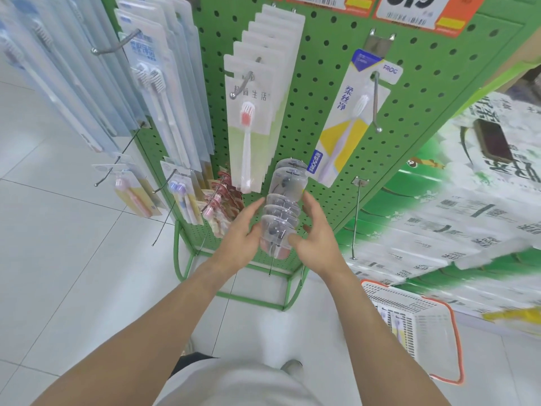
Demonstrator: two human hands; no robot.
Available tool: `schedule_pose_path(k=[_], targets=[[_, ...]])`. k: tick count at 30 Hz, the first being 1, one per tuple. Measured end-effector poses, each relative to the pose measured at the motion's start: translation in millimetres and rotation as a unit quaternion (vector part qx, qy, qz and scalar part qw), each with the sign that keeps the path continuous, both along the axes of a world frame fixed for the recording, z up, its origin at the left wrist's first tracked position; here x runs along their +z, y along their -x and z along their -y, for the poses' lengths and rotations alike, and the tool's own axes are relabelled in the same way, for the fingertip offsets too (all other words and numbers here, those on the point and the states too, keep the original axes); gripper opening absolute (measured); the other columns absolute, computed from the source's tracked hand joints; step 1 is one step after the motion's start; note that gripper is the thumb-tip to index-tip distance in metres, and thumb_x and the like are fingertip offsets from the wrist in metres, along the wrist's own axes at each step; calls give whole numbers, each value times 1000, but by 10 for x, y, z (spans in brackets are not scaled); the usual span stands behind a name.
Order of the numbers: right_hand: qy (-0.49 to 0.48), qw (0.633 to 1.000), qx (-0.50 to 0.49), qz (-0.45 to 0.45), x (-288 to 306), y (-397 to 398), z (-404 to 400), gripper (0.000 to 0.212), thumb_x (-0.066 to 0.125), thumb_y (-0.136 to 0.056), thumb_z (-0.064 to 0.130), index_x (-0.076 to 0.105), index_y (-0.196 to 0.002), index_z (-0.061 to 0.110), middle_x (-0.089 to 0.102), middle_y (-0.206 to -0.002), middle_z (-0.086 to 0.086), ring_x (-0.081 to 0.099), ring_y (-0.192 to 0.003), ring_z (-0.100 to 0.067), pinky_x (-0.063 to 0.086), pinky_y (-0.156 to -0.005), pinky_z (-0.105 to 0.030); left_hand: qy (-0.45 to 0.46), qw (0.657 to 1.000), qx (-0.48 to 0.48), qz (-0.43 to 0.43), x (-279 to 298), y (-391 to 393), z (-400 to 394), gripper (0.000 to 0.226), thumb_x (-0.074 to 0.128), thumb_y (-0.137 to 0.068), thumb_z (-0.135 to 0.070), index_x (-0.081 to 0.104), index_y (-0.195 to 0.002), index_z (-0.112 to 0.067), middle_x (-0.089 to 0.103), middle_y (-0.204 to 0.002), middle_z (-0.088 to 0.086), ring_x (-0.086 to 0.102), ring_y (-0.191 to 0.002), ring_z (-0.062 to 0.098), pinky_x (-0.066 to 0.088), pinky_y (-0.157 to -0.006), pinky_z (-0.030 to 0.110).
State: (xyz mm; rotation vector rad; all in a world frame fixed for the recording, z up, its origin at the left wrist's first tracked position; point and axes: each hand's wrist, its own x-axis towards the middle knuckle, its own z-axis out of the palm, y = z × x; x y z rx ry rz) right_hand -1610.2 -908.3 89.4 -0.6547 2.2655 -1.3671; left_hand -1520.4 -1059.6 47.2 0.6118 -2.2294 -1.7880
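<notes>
Both hands flank the row of clear packs (285,200) strung on one peg (271,266). My left hand (241,234) grips the front pack (276,234), fingertips showing pink through its plastic. My right hand (314,240) lies slack, thumb against that pack's right edge, fingers straight along the row. The peg runs from the pegboard (322,92) out toward me, between my palms, so the pack likely slides my way. Red carded items (225,197) crowd beyond my left knuckles; a basket (430,332) sits outside my right forearm.
</notes>
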Motion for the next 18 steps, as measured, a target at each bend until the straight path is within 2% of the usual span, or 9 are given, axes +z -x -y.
schedule_pose_path(k=[2, 3, 7, 11, 13, 15, 18], targets=[[1, 1000, -3, 3, 24, 51, 36, 80, 72, -86, 14, 33, -155, 28, 44, -152, 15, 40, -138, 2, 38, -117, -41, -58, 998, 30, 1, 2, 55, 29, 46, 40, -107, -10, 43, -151, -21, 47, -152, -6, 42, -140, 7, 31, -118, 30], [3, 1000, -5, 4, 31, 60, 50, 77, 72, -87, 13, 36, -153, 28, 47, -150, 14, 42, -137, 1, 40, -116, -40, -84, 995, 48, 5, -14, 97, 44, 43, 38, -108, -12, 46, -149, -20, 50, -149, -5, 44, -138, 8, 32, -118, 30], [20, 1000, -16, 14, 67, 15, 71, 63, 66, -87, 3, 50, -145, 22, 55, -142, 9, 50, -129, 1, 48, -109, -38, -158, 982, 102, 28, -50, 262, 57, 41, 32, -110, -36, 57, -136, -16, 60, -137, -1, 53, -131, 15, 38, -113, 32], [27, 999, -27, 8, 33, -22, 54, 59, 64, -86, 0, 55, -139, 23, 61, -134, 11, 54, -125, 1, 51, -105, -41, -248, 959, 122, 70, -26, 501, 159, 26, 38, -109, -32, 61, -109, -19, 68, -109, -1, 63, -114, 22, 52, -91, 30], [21, 999, -30, 3, 12, -38, 50, 60, 63, -85, -2, 55, -138, 25, 62, -133, 14, 55, -125, 0, 51, -105, -41, -261, 954, 99, 105, -4, 622, 213, 23, 45, -107, -32, 63, -95, -24, 70, -104, 2, 67, -110, 27, 54, -95, 41], [16, 999, -30, -1, -2, -63, 64, 61, 62, -84, -4, 56, -137, 26, 63, -131, 16, 55, -125, 0, 51, -104, -39, -268, 952, 85, 119, 1, 681, 274, 22, 47, -106, -29, 62, -91, -31, 70, -105, 1, 66, -112, 27, 51, -101, 44], [12, 1000, -23, -4, 5, -68, 100, 56, 66, -87, 1, 57, -135, 27, 63, -130, 17, 55, -125, 0, 51, -104, -38, -236, 958, 65, 149, 20, 704, 383, 19, 47, -105, -34, 62, -94, -38, 66, -126, 4, 57, -126, 28, 38, -115, 53]])
